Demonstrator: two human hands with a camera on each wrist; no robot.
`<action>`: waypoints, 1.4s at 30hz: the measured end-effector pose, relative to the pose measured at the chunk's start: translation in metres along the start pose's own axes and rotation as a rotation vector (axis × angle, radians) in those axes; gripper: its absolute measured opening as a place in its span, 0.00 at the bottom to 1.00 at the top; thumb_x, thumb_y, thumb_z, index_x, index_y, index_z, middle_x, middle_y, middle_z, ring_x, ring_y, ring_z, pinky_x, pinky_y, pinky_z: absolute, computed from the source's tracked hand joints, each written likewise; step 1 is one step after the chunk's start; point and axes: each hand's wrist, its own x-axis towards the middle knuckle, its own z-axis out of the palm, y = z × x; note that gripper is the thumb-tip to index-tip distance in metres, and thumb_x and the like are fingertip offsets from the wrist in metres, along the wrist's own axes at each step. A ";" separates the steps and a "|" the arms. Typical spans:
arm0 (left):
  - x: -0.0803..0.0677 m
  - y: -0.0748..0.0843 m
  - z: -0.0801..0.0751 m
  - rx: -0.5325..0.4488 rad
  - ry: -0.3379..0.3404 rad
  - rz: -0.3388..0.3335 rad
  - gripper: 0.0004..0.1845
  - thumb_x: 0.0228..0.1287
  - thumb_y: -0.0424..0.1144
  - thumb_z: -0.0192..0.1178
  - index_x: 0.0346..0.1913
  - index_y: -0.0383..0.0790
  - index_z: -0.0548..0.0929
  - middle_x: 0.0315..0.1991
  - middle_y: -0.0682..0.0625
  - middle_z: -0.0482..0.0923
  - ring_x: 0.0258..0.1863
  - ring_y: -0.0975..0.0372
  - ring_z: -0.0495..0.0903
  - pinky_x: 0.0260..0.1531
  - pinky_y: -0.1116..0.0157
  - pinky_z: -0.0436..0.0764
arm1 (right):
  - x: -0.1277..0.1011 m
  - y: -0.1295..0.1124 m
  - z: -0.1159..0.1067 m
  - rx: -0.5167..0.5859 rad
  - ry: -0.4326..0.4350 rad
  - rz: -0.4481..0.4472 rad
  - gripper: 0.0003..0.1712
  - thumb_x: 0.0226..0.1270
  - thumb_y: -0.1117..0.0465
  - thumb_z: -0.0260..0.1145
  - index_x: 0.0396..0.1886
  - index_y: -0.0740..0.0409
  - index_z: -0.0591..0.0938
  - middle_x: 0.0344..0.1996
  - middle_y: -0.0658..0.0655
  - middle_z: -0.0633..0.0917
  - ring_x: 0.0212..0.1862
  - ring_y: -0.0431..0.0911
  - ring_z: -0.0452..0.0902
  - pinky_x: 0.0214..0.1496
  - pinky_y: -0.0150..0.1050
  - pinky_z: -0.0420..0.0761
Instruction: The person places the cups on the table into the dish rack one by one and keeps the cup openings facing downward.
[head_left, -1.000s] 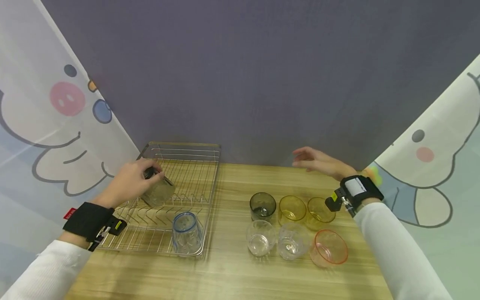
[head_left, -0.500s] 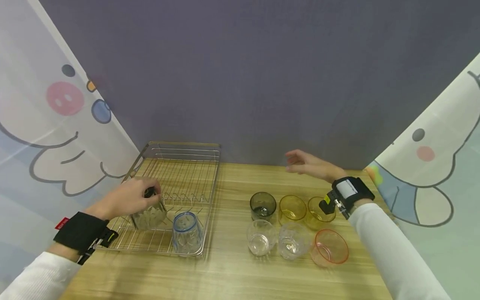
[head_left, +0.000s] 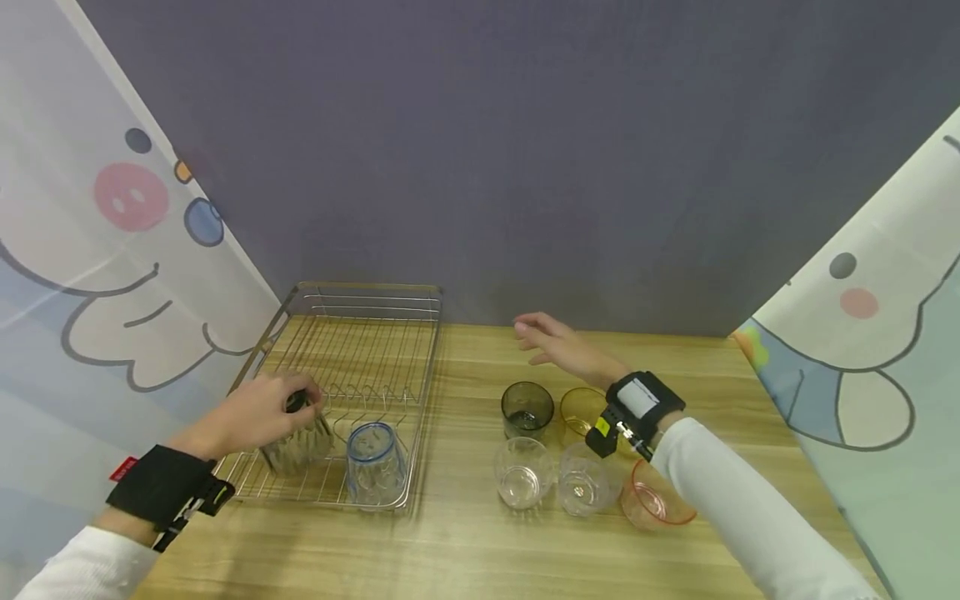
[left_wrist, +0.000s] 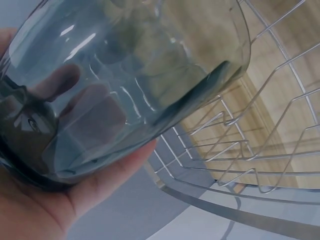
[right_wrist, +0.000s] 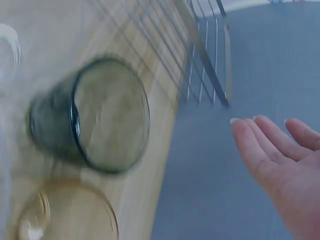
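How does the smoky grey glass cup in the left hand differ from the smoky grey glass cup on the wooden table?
The held cup is gripped by the left hand; the table cup stands untouched. The held cup's mouth points toward the silver metal wire rack; the table cup's mouth faces up. Both are smoky grey, see-through glass.

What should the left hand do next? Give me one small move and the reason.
Probably, the left hand should settle the dark glass onto the rack, beside the blue-ringed glass. It grips the dark glass near the base, with the mouth towards the rack; whether the rim already touches is unclear.
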 end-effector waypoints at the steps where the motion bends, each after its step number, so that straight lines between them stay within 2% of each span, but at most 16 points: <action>1: 0.000 0.000 0.001 0.000 0.004 0.000 0.08 0.69 0.46 0.59 0.44 0.49 0.84 0.43 0.52 0.84 0.29 0.68 0.75 0.32 0.63 0.75 | 0.001 -0.001 0.004 0.017 -0.005 -0.001 0.33 0.81 0.44 0.44 0.74 0.58 0.58 0.70 0.65 0.67 0.71 0.61 0.65 0.70 0.53 0.72; 9: -0.002 -0.001 0.009 -0.021 0.008 0.000 0.07 0.69 0.43 0.60 0.45 0.48 0.83 0.47 0.47 0.83 0.42 0.53 0.82 0.41 0.53 0.80 | 0.009 0.000 0.037 0.073 -0.055 -0.022 0.31 0.82 0.49 0.43 0.74 0.64 0.59 0.68 0.68 0.68 0.69 0.63 0.67 0.68 0.54 0.74; 15: -0.004 -0.003 0.013 -0.029 -0.018 -0.015 0.07 0.69 0.44 0.60 0.45 0.47 0.83 0.46 0.48 0.83 0.31 0.65 0.76 0.32 0.63 0.73 | 0.016 0.005 0.057 0.151 -0.077 -0.020 0.32 0.81 0.51 0.44 0.74 0.66 0.58 0.67 0.71 0.68 0.68 0.65 0.67 0.67 0.56 0.74; 19: -0.005 -0.003 0.016 -0.042 -0.023 -0.009 0.07 0.69 0.43 0.59 0.45 0.46 0.82 0.46 0.49 0.83 0.28 0.69 0.71 0.30 0.66 0.70 | 0.017 0.005 0.067 0.165 -0.074 0.038 0.34 0.80 0.45 0.45 0.74 0.62 0.59 0.67 0.67 0.70 0.68 0.61 0.68 0.69 0.56 0.72; 21: -0.005 -0.004 0.017 -0.047 -0.028 -0.011 0.07 0.69 0.43 0.60 0.45 0.46 0.83 0.44 0.50 0.83 0.25 0.69 0.69 0.27 0.67 0.68 | 0.016 0.006 0.071 0.177 -0.084 0.067 0.35 0.80 0.43 0.45 0.75 0.62 0.58 0.67 0.66 0.70 0.68 0.61 0.69 0.70 0.57 0.70; 26: -0.006 -0.008 0.021 -0.047 -0.035 -0.005 0.08 0.68 0.44 0.61 0.44 0.46 0.83 0.43 0.51 0.83 0.27 0.69 0.70 0.28 0.67 0.69 | 0.013 0.005 0.081 0.194 -0.125 0.112 0.37 0.79 0.43 0.46 0.76 0.61 0.56 0.67 0.67 0.71 0.66 0.59 0.72 0.69 0.56 0.72; 28: -0.006 -0.010 0.022 -0.049 -0.037 -0.001 0.08 0.68 0.45 0.61 0.44 0.47 0.83 0.43 0.51 0.82 0.28 0.69 0.70 0.29 0.67 0.69 | 0.012 0.006 0.085 0.183 -0.129 0.136 0.36 0.78 0.41 0.47 0.74 0.59 0.59 0.64 0.64 0.74 0.62 0.57 0.76 0.68 0.56 0.72; 33: -0.007 -0.010 0.024 -0.058 -0.049 -0.013 0.08 0.69 0.48 0.60 0.43 0.50 0.82 0.39 0.54 0.81 0.21 0.70 0.65 0.24 0.68 0.64 | 0.011 0.008 0.090 0.149 -0.132 0.186 0.33 0.75 0.38 0.50 0.69 0.54 0.66 0.60 0.61 0.79 0.56 0.53 0.80 0.70 0.60 0.67; 38: -0.008 -0.011 0.029 -0.048 -0.053 -0.026 0.08 0.69 0.47 0.60 0.43 0.48 0.82 0.35 0.56 0.79 0.20 0.69 0.63 0.23 0.68 0.62 | 0.012 0.011 0.091 0.147 -0.142 0.196 0.37 0.76 0.37 0.49 0.72 0.56 0.63 0.64 0.63 0.75 0.58 0.54 0.79 0.70 0.59 0.68; 42: -0.006 -0.011 0.035 -0.025 -0.080 -0.031 0.07 0.68 0.46 0.61 0.42 0.49 0.82 0.38 0.54 0.80 0.26 0.68 0.69 0.26 0.67 0.67 | 0.013 0.014 0.095 0.165 -0.138 0.186 0.36 0.77 0.40 0.48 0.72 0.60 0.62 0.63 0.65 0.75 0.61 0.59 0.76 0.69 0.57 0.71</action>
